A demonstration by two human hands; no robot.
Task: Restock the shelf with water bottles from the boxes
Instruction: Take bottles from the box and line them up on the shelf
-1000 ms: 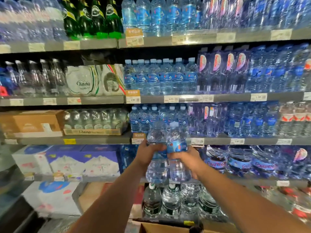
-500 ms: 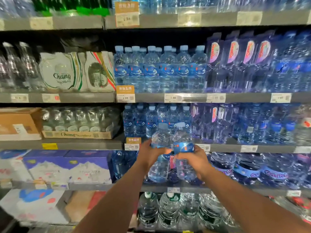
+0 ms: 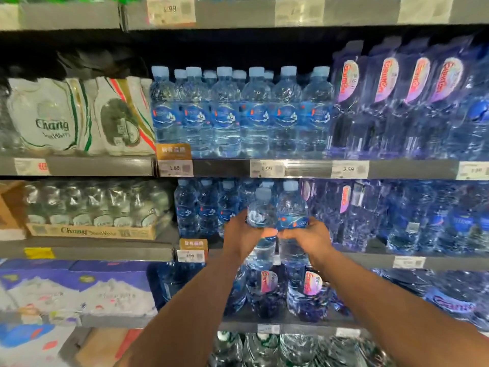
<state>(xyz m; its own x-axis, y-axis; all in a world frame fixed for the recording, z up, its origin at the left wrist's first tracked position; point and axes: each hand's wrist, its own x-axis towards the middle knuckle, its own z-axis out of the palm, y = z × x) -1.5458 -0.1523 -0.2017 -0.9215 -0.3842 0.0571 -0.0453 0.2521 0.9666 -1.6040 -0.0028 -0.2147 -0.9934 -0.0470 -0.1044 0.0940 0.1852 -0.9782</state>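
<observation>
Upright at the centre of the frame, touching side by side: left bottle (image 3: 262,215) and right bottle (image 3: 292,207), caps just below the price rail (image 3: 307,169) above, bodies in front of the lip of the middle shelf (image 3: 357,259). Wrapped round each from the outer side: left grip (image 3: 242,238) curled on the left bottle, right grip (image 3: 311,239) curled on the right bottle, thumbs almost meeting between. Best lifted clear of the lip, pushed straight back beside the matching row (image 3: 201,210), set down level before letting go; room behind hidden, so go gently, clear of the purple-labelled bottles (image 3: 344,205) at right.
</observation>
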